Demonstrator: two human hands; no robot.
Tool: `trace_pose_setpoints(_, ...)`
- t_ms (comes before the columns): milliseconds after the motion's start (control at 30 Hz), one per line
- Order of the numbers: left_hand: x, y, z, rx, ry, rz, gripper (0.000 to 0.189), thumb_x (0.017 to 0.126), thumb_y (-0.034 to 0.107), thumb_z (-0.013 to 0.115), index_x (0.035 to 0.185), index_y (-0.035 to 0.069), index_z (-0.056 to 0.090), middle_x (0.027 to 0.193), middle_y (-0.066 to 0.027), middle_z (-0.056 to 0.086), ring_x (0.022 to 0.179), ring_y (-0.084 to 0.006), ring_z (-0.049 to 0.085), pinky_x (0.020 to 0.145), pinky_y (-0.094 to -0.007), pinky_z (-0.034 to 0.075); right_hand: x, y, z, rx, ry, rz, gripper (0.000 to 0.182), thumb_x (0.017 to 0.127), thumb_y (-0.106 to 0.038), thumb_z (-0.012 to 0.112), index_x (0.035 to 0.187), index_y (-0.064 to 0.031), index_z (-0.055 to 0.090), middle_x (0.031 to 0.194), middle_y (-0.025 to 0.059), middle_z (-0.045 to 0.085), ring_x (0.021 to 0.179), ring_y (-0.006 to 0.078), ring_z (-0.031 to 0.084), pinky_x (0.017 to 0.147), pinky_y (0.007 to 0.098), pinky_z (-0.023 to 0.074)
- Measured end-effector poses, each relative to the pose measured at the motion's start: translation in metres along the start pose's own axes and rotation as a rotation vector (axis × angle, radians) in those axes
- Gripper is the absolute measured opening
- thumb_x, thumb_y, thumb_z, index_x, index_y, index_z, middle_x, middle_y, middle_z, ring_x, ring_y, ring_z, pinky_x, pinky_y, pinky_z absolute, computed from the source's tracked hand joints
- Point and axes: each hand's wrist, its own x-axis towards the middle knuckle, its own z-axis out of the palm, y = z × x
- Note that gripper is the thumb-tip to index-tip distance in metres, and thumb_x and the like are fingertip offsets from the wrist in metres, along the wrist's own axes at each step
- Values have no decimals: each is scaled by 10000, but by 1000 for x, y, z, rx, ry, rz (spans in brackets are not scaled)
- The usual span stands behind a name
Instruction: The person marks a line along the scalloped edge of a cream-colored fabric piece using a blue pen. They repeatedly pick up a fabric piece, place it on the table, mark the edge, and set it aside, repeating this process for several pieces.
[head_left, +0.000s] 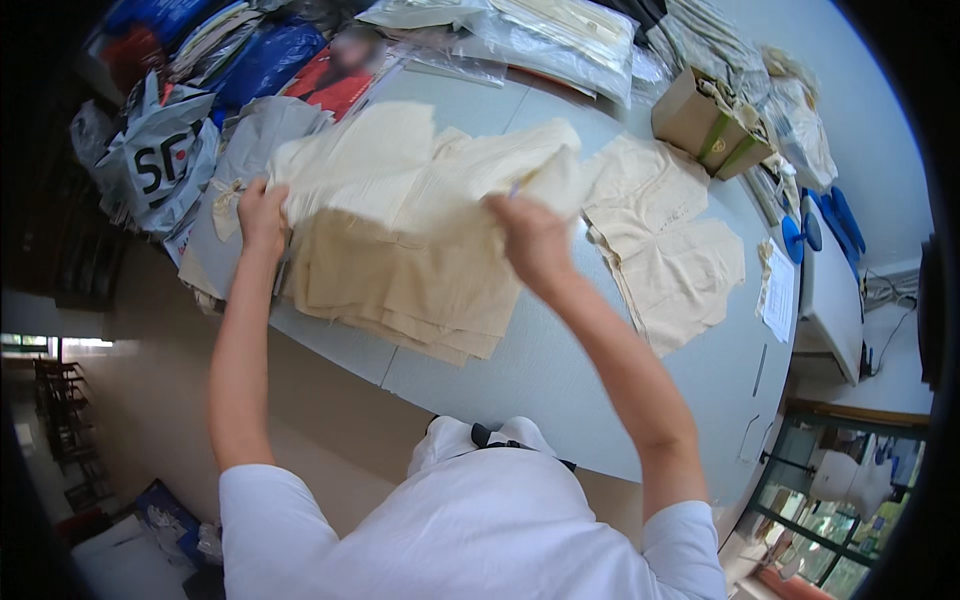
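Note:
Both my hands grip a cream cloth piece (375, 165), which is lifted and blurred over the table. My left hand (262, 214) pinches its left end. At the right, my right hand (531, 236) is closed on its near edge, and a small purplish item shows by the fingers, too blurred to name. Below the raised cloth lies a stack of tan cloth pieces (405, 292) with frayed edges. Farther right, a separate stack of cream cut pieces (664, 240) rests flat, with notched, curved outlines and small dark marks.
The pale table (585, 397) curves past my waist. Plastic-wrapped bundles (555, 37) line its back. Left are a grey plastic bag (169, 157) and folded grey cloth (259, 139). Right are a brown paper bag (694, 124), a printed sheet (780, 292) and eyeglasses (750, 439).

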Motion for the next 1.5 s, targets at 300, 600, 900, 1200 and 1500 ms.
trace_pose_setpoints(300,-38,-146,-63,956,47,207,330,822,-83,570,1141,-19,622,1033,-189,666,1010,-340,653,945,-396,497,-146,5,98,271,-481,106,174,888,-36,609,1051,-42,670,970,206,697,966,427,677,835,509,538)
trace_pose_setpoints(600,-157,-161,84,1148,-569,613,412,882,15,632,1288,-54,646,1531,-266,506,1449,-454,434,1227,-558,326,-267,198,-93,-464,79,854,130,960,-171,692,1036,-68,718,930,180,719,901,384,691,795,492,543)
trace_pose_setpoints(900,-253,-123,319,700,-1049,668,316,886,33,665,1187,-59,678,1383,-253,607,1360,-441,520,1185,-538,369,-303,221,-144,-558,-88,806,72,933,-94,651,992,-86,690,902,179,701,894,386,680,777,493,551)
trace_pose_setpoints(1200,-298,-105,425,518,-1259,-436,315,1052,212,602,1228,-38,679,1253,-178,717,1130,-298,701,978,-415,560,-264,224,-186,-665,8,644,147,853,-114,686,733,-46,635,704,184,663,669,394,679,599,493,543)
trace_pose_setpoints(1500,-320,-130,513,-509,-767,-1197,536,1121,336,515,1502,-28,422,1553,-225,485,1373,-388,543,1161,-516,475,-242,196,-234,-512,176,714,132,829,-138,693,751,-33,707,699,204,674,682,400,689,639,481,564)
